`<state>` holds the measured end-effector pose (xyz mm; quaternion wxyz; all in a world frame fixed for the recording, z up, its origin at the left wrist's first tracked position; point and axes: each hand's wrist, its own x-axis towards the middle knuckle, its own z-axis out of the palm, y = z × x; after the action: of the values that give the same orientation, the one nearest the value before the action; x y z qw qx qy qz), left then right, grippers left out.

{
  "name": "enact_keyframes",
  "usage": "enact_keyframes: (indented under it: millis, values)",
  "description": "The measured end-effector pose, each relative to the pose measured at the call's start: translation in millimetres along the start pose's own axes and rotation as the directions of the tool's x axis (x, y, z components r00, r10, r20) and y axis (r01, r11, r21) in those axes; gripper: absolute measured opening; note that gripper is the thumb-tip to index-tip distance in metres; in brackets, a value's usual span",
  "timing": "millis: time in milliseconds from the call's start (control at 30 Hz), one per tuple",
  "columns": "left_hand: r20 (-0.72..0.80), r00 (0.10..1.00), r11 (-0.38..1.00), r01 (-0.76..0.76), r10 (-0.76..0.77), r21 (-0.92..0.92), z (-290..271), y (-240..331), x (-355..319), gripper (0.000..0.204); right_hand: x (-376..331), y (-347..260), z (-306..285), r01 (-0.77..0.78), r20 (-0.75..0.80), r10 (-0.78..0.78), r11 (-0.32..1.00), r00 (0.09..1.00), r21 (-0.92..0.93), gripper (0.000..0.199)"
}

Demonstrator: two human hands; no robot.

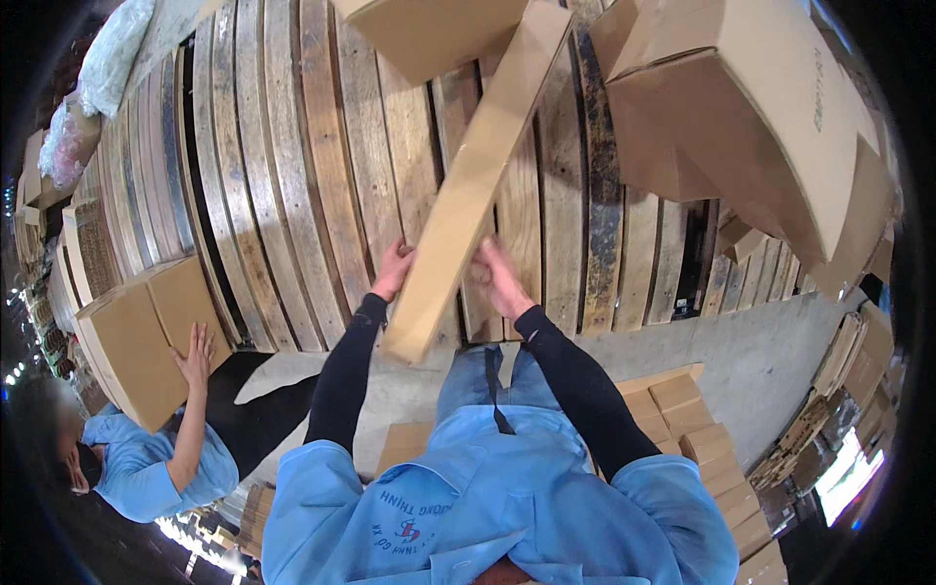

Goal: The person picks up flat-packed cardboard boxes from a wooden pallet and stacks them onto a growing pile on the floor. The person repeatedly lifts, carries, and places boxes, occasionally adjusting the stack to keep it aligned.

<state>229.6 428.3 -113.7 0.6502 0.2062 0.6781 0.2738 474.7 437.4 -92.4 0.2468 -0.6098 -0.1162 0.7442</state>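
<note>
One long, narrow cardboard carton (470, 185), over wooden slats (283, 146), long axis running seven o'clock to one. My left hand (393, 270): at its nine o'clock flank, seemingly touching. My right hand (503, 280): three o'clock flank, fingers bent, about equally near. Whether either grasps firmly, I cannot tell. Carton's greater length lies beyond both, toward one; shorter end, toward seven.

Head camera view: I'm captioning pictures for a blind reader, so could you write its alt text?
A person's left hand and right hand flank a long, narrow cardboard box slanting across wooden slats. At left, a blue-shirted co-worker touches another carton; a larger box shows at upper right.
</note>
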Motion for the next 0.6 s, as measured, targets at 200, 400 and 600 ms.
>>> enact_keyframes:
  millis: [200,400,600]
  values:
    - [-0.147,0.942,0.835,-0.186,0.301,0.518,87,-24,-31,0.062,-52,-46,6,0.452,-0.307,-0.544,0.831,0.78,-0.325,0.076]
    - [-0.131,0.989,0.949,0.107,-0.071,0.296,69,-87,15,0.036,-21,-11,-123,0.153,-0.151,-0.285,0.808,0.947,-0.569,0.06]
    - [-0.4,0.782,0.868,-0.351,0.478,0.35,94,-41,-61,0.027,-49,3,-140,0.055,-0.144,-0.26,0.63,0.955,-0.774,0.049]
